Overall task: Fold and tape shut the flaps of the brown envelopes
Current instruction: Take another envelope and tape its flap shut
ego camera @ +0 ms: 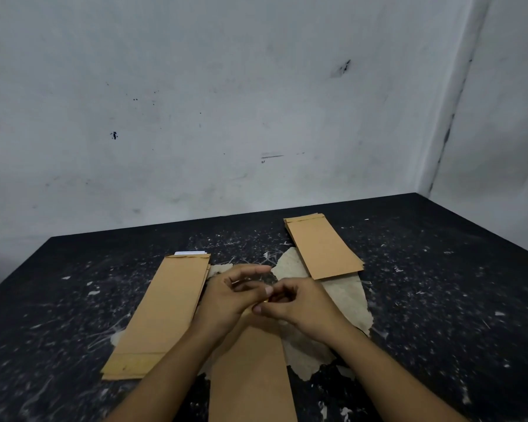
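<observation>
A brown envelope [250, 370] lies lengthwise in front of me, its far end hidden under my hands. My left hand [232, 296] hovers over that end with its fingers stretched forward and its thumb pressed towards my right hand. My right hand [299, 303] has its fingers curled, pinching something small against the left thumb. A faint glossy strip that looks like clear tape [250, 281] shows between the fingers. A stack of brown envelopes [162, 312] lies to the left, with white paper showing at its far end. Another stack [322, 245] lies at the far right.
The black table [439, 300] is scratched and flecked with white. A torn patch of pale paper [345, 303] is stuck to it under the middle envelope. A grey wall [226, 102] stands close behind the table and meets a side wall at the right.
</observation>
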A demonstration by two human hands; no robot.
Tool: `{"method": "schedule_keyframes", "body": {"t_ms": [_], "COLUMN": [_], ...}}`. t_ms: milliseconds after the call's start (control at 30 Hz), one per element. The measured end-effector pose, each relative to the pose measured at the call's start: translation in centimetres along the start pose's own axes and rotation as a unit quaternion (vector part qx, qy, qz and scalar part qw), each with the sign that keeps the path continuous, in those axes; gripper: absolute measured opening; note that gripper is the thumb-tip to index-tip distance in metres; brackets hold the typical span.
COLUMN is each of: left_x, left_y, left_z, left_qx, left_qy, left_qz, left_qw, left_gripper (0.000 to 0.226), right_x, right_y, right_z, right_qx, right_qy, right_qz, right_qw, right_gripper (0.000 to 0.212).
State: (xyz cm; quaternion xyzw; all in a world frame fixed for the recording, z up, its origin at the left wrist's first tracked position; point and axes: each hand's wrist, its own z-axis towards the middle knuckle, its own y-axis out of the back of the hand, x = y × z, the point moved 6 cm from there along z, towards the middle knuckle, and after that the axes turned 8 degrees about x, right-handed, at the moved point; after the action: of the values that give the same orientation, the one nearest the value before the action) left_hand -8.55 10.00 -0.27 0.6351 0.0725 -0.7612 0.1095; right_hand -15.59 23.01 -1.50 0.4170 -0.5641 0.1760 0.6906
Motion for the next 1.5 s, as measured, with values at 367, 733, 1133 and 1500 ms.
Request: {"method": "schedule_keyframes", "body": {"t_ms": [367, 733, 1133, 1500], "left_x": [0.8, 1.6, 0.1, -1.0], "left_y": [-0.6, 2.1, 2.6, 3.2], "left_z": [-0.2, 0.7, 0.8, 0.9], "left_qx": [-0.081, -0.109, -0.073, -0.038], "left_qy": [-0.035, 0.028, 0.018, 0.005], "left_qz": [0.072, -0.073, -0.149, -0.168], "left_qw": [0.993, 0.991, 0.986, 0.985], "left_gripper": [0.049, 0.019, 0.017, 0.017], "right_x": [0.0, -2.6, -0.8, 1.9], "right_y": [0.5, 4.2, 5.3, 0.6], "right_z": [-0.4, -1.0, -0.9, 3.5], "right_qx": [-0.060, -0.068, 0.030, 0.138], "right_qy": [0.006, -0.065, -0.061, -0.030], "right_qz": [-0.043, -0.149, -0.251, 0.238], "right_qw": [0.997, 0.984, 0.966, 0.961], "right_gripper": [0.021, 0.040, 0.057, 0.024]}}
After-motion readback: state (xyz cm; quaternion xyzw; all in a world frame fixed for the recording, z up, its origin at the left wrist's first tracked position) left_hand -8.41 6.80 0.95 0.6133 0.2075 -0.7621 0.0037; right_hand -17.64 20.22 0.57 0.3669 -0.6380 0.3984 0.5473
